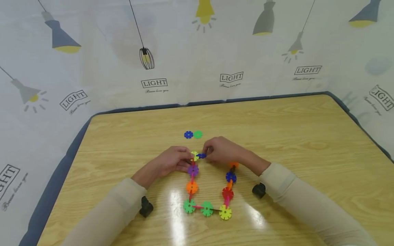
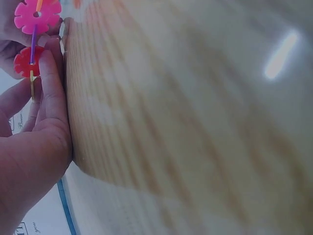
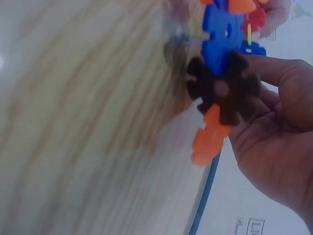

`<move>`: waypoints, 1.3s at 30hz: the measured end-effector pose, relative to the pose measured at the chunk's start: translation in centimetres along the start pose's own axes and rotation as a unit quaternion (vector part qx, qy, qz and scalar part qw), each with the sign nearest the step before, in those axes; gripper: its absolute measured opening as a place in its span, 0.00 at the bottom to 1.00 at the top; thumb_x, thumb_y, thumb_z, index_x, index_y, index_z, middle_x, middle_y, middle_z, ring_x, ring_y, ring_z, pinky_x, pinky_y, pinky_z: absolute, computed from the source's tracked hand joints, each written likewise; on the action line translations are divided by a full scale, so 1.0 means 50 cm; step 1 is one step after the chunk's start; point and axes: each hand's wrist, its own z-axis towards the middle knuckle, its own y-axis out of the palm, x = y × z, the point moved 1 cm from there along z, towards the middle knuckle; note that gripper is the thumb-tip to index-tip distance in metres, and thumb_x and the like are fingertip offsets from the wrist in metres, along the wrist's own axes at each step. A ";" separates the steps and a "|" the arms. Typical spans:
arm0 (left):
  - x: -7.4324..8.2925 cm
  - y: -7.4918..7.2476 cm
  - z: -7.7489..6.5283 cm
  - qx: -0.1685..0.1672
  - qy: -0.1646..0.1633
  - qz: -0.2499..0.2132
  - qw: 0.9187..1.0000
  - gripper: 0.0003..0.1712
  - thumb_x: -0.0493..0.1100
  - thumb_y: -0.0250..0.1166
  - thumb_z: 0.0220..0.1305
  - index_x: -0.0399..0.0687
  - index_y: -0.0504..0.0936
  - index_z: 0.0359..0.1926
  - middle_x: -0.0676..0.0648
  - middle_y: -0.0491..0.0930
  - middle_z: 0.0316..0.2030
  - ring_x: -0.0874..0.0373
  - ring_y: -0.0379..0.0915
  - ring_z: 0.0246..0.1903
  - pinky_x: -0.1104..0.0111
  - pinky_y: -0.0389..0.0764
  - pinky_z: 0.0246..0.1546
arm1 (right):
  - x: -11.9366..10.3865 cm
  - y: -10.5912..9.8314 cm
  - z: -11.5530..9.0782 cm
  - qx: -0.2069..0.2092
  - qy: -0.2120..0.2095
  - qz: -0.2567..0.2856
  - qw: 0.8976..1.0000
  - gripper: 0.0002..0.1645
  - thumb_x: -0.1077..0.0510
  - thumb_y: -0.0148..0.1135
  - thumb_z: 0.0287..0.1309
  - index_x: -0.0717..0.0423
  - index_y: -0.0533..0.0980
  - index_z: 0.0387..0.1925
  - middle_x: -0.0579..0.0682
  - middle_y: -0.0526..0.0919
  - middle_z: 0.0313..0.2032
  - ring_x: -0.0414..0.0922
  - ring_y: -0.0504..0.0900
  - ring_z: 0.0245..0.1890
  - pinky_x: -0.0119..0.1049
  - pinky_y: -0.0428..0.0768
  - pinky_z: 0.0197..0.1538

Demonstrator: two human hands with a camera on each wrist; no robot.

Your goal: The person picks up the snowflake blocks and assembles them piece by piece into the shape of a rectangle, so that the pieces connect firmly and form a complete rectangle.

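A chain of notched plastic discs lies in a U shape, its pieces slotted together at angles. My left hand [image 1: 173, 160] pinches the yellow-green disc [image 1: 194, 156] at the chain's upper left end. A dark blue disc [image 1: 201, 156] joins that yellow-green disc, and my right hand [image 1: 223, 150] grips its right side between thumb and fingers. Below the left fingers is a purple disc [image 1: 193, 170]. In the left wrist view the yellow disc [image 2: 33, 90] stands edge-on, slotted to a red disc [image 2: 23, 62]. Near my right palm, a brown disc [image 3: 222, 88] links to an orange disc [image 3: 208, 139].
A loose blue disc [image 1: 188, 134] and a green disc [image 1: 198, 134] lie side by side beyond the hands. The chain's near side runs through a green disc [image 1: 207, 208] to a yellow disc [image 1: 225, 212]. A patterned cloth [image 1: 191, 51] borders the wooden table [image 1: 292, 136].
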 end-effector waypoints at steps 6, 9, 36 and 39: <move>-0.004 -0.003 0.001 -0.007 0.004 -0.002 1.000 0.08 0.40 0.57 0.70 0.42 0.77 0.33 0.44 0.81 0.33 0.59 0.79 0.27 0.67 0.84 0.34 | 0.037 -0.018 -0.002 -0.014 0.052 0.101 0.993 0.08 0.62 0.64 0.58 0.58 0.79 0.41 0.50 0.85 0.28 0.44 0.84 0.25 0.36 0.83 0.33; -0.004 -0.005 0.001 -0.010 0.005 -0.003 1.000 0.09 0.40 0.57 0.70 0.42 0.77 0.32 0.44 0.82 0.33 0.58 0.80 0.28 0.67 0.84 0.35 | 0.054 -0.032 0.000 -0.011 0.068 0.126 0.990 0.09 0.62 0.63 0.59 0.60 0.79 0.42 0.53 0.85 0.30 0.46 0.84 0.25 0.38 0.84 0.33; 0.002 -0.005 -0.005 -0.013 -0.008 -0.005 1.000 0.07 0.41 0.58 0.70 0.43 0.77 0.35 0.44 0.82 0.34 0.58 0.80 0.29 0.66 0.84 0.36 | 0.057 -0.073 0.102 0.009 0.084 0.182 0.980 0.23 0.56 0.58 0.67 0.51 0.72 0.62 0.56 0.83 0.28 0.46 0.83 0.22 0.42 0.85 0.31; 0.002 -0.005 -0.005 -0.012 -0.008 -0.007 1.000 0.07 0.41 0.58 0.70 0.43 0.77 0.36 0.43 0.83 0.34 0.57 0.81 0.29 0.66 0.84 0.36 | 0.052 -0.072 0.112 0.011 0.086 0.183 0.979 0.23 0.56 0.58 0.66 0.51 0.73 0.62 0.56 0.83 0.27 0.46 0.83 0.22 0.42 0.85 0.30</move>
